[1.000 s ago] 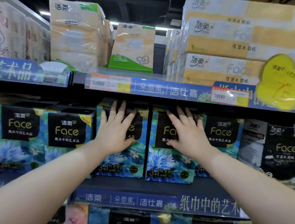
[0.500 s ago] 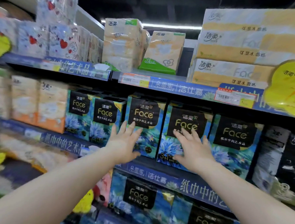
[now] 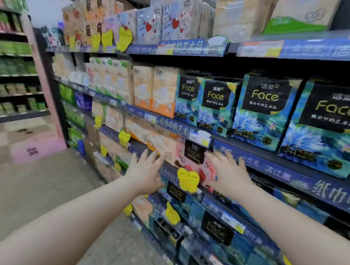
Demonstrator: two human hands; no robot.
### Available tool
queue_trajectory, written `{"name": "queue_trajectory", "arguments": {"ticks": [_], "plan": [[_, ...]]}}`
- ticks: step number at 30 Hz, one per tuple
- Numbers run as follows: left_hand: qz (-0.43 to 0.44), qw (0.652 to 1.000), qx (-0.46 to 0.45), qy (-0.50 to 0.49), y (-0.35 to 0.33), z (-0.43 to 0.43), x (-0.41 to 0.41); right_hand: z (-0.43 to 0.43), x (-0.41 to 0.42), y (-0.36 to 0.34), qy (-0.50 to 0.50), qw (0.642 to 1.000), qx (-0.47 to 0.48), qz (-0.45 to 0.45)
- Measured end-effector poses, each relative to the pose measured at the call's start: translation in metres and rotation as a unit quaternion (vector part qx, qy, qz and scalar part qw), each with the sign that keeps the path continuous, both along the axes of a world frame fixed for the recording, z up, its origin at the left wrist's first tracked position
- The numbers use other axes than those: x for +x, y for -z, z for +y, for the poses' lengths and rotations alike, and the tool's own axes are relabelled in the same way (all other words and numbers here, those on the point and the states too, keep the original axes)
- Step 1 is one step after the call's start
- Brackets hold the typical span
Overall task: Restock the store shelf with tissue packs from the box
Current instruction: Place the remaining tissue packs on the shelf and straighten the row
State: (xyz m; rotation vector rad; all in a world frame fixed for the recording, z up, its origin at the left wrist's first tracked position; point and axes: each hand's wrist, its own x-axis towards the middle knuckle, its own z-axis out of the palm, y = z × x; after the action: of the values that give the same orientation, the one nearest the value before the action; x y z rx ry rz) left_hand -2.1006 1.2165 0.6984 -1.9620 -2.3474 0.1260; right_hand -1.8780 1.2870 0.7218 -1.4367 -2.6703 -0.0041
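Both hands empty, fingers spread: left hand and right hand either side of the yellow tag, below the Face packs.

Blue-edged store shelf, blue Face tissue packs in a row, orange packs beside

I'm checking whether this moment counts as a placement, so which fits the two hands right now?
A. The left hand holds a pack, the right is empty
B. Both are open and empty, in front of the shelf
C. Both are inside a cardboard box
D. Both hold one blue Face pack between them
B: the left hand and right hand show spread fingers with nothing in them, before the shelf edge.
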Motion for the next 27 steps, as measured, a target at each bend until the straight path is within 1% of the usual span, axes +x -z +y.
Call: {"name": "queue_trajectory", "arguments": {"ticks": [6,9,16,20,27], "plan": [[-0.020,0.998,-0.023,-0.056,0.043,-0.036,-0.089,-0.016,-0.098,0.024,-0.050,0.998,-0.020,-0.044],[-0.033,0.996,-0.028,-0.079,0.057,-0.054,-0.149,-0.018,-0.165,0.036,-0.075,0.996,-0.025,-0.047],[-0.044,0.983,-0.063,-0.166,0.084,-0.099,-0.305,-0.024,-0.334,0.074,-0.129,0.986,-0.094,-0.054],[-0.069,0.974,-0.081,-0.200,0.106,-0.124,-0.359,-0.033,-0.400,0.099,-0.150,0.975,-0.146,-0.078],[-0.110,0.960,-0.100,-0.236,0.138,-0.121,-0.431,-0.017,-0.496,0.137,-0.191,0.964,-0.147,-0.113]]}}
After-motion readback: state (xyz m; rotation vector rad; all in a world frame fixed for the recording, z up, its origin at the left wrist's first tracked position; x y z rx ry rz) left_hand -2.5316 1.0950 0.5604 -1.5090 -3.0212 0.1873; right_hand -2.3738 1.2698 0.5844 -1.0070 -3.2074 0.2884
